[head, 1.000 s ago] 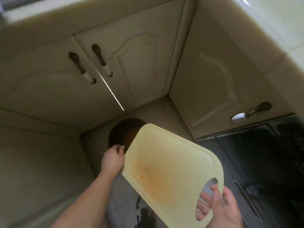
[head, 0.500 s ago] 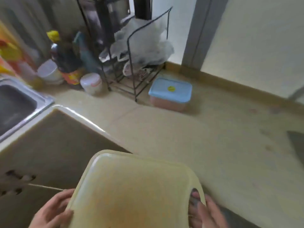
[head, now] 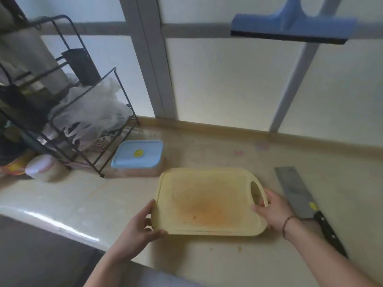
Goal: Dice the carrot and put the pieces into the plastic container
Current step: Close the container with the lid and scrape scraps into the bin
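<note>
A pale yellow cutting board (head: 207, 199) with an orange stain lies over the beige counter (head: 103, 195), its handle hole to the right. My left hand (head: 138, 226) grips its near left corner. My right hand (head: 271, 208) holds the handle end, thumb at the hole. Behind the board stands the plastic container (head: 137, 157), closed with a light blue lid. A cleaver (head: 300, 197) with a black handle lies flat to the right of my right hand. No carrot shows on the board.
A black wire rack (head: 83, 125) holding plastic bags stands at the back left, with a small white-lidded jar (head: 41, 167) before it. A blue squeegee (head: 290, 27) hangs in front of the frosted window. A few orange crumbs (head: 240, 248) lie near the counter's front edge.
The view swung from the floor and cabinets up to the counter. Both hands carried the cutting board up and now hold it over the counter in front of the container.
</note>
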Action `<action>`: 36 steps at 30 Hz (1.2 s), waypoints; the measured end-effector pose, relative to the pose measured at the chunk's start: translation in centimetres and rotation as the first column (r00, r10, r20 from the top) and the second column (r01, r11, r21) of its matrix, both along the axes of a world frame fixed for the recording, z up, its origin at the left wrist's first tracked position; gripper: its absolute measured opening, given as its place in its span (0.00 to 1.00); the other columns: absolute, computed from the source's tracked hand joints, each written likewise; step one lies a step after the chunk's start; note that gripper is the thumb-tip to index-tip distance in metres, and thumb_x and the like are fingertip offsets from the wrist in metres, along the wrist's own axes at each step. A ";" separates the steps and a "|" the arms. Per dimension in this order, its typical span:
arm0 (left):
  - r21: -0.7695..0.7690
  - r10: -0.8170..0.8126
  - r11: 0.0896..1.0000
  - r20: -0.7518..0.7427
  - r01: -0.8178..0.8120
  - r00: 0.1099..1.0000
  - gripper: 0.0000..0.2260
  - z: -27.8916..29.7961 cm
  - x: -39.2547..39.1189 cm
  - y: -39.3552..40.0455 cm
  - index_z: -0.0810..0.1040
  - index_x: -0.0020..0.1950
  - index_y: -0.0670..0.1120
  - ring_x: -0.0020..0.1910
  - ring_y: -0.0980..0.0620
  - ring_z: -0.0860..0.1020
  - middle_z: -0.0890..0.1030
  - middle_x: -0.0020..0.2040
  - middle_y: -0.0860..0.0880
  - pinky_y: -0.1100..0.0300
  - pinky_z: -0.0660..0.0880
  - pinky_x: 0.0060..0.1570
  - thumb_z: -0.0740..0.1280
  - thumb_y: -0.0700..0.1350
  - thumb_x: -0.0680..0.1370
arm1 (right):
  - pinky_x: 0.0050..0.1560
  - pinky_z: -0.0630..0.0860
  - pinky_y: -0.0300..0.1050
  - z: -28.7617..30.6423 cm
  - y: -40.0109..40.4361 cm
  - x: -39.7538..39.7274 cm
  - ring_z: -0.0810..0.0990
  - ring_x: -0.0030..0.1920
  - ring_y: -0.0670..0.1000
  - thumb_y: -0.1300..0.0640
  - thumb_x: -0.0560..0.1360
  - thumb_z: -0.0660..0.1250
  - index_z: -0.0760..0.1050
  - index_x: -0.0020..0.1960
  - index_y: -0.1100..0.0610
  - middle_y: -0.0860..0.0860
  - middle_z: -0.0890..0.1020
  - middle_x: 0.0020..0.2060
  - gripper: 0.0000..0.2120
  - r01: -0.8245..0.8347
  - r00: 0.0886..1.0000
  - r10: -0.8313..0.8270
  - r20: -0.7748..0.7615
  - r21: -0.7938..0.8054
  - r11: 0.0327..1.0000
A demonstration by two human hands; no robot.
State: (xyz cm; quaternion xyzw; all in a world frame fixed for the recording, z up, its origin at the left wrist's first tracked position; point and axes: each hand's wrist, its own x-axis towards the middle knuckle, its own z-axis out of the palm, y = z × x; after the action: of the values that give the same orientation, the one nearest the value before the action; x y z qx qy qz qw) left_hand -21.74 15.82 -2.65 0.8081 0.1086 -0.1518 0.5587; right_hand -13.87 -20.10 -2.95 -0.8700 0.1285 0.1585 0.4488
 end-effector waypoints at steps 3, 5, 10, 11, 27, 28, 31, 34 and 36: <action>0.245 -0.020 0.970 0.020 0.015 1.000 0.36 -2.0 2.1 -1.5 0.62 0.75 0.55 0.53 0.50 0.77 0.76 0.60 0.62 0.70 0.73 0.50 0.76 0.39 0.75 | 0.48 0.74 0.44 -1.2 0.1 3.9 0.79 0.52 0.54 0.55 0.68 0.76 0.70 0.66 0.52 0.51 0.80 0.53 0.28 -0.057 0.998 0.061 0.019 -0.147 0.987; 0.376 -0.030 0.926 0.032 0.016 0.999 0.40 -3.6 3.2 -1.8 0.57 0.81 0.47 0.60 0.48 0.72 0.71 0.62 0.52 0.64 0.68 0.56 0.76 0.42 0.75 | 0.54 0.74 0.45 -1.8 0.3 6.1 0.77 0.58 0.55 0.53 0.68 0.76 0.66 0.71 0.52 0.53 0.78 0.60 0.35 -0.075 0.996 0.084 0.033 -0.213 0.974; 0.739 -0.169 0.674 0.178 -0.018 0.969 0.46 -6.7 4.6 -3.6 0.64 0.77 0.42 0.47 0.41 0.76 0.79 0.53 0.46 0.50 0.77 0.48 0.82 0.52 0.65 | 0.64 0.70 0.49 -2.5 0.8 10.5 0.72 0.67 0.57 0.56 0.69 0.74 0.61 0.75 0.53 0.55 0.72 0.69 0.38 -0.031 0.994 0.055 0.095 -0.239 0.971; 0.769 -0.178 0.637 0.219 -0.057 0.959 0.48 -7.0 4.9 -4.0 0.68 0.75 0.41 0.43 0.41 0.78 0.80 0.50 0.47 0.48 0.79 0.42 0.84 0.56 0.61 | 0.66 0.69 0.50 -2.5 1.0 11.0 0.70 0.69 0.57 0.56 0.70 0.74 0.61 0.76 0.53 0.55 0.70 0.71 0.38 -0.025 0.993 0.051 0.103 -0.245 0.969; 0.645 -0.038 0.672 0.521 -0.364 0.852 0.16 -8.3 5.1 -4.4 0.71 0.59 0.58 0.54 0.45 0.70 0.79 0.56 0.53 0.47 0.71 0.48 0.60 0.58 0.73 | 0.70 0.65 0.43 -7.8 -0.7 1.3 0.70 0.69 0.53 0.51 0.77 0.58 0.75 0.64 0.64 0.55 0.75 0.66 0.23 -0.062 0.836 0.241 0.492 -0.353 0.934; 0.625 -0.033 0.694 0.523 -0.357 0.852 0.15 -8.3 4.4 -4.4 0.71 0.59 0.59 0.55 0.46 0.69 0.77 0.57 0.54 0.46 0.70 0.49 0.60 0.57 0.73 | 0.71 0.63 0.41 -8.2 -0.5 0.5 0.69 0.69 0.52 0.48 0.79 0.55 0.76 0.63 0.65 0.55 0.76 0.65 0.24 -0.060 0.822 0.250 0.511 -0.359 0.931; 0.620 -0.076 0.716 0.527 -0.321 0.846 0.16 -8.8 2.8 -4.1 0.73 0.60 0.59 0.58 0.43 0.69 0.75 0.60 0.55 0.43 0.70 0.52 0.60 0.56 0.73 | 0.72 0.56 0.33 -8.7 0.0 -1.0 0.70 0.68 0.52 0.45 0.82 0.48 0.79 0.58 0.66 0.53 0.77 0.62 0.30 -0.097 0.791 0.309 0.529 -0.389 0.916; 0.617 -0.083 0.722 0.526 -0.313 0.846 0.17 -9.5 1.3 -3.6 0.77 0.61 0.56 0.59 0.42 0.71 0.78 0.61 0.53 0.41 0.71 0.54 0.61 0.58 0.75 | 0.72 0.58 0.32 -8.0 1.0 -2.8 0.71 0.67 0.49 0.46 0.82 0.48 0.80 0.57 0.64 0.50 0.78 0.62 0.28 -0.171 0.774 0.373 0.511 -0.398 0.901; 0.590 -0.073 0.738 0.552 -0.327 0.831 0.16 -9.4 0.1 -3.3 0.76 0.61 0.56 0.59 0.43 0.71 0.77 0.61 0.53 0.40 0.72 0.54 0.62 0.58 0.75 | 0.71 0.61 0.33 -7.5 2.0 -4.9 0.72 0.67 0.46 0.47 0.82 0.50 0.80 0.58 0.63 0.49 0.77 0.63 0.27 -0.209 0.756 0.396 0.521 -0.381 0.901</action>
State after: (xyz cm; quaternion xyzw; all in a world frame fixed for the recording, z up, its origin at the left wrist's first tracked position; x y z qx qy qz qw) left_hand -21.68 12.48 -12.07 0.9513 0.0506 0.1716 0.2512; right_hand -18.76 -18.07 -10.50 -0.9424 -0.1380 -0.0679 0.2970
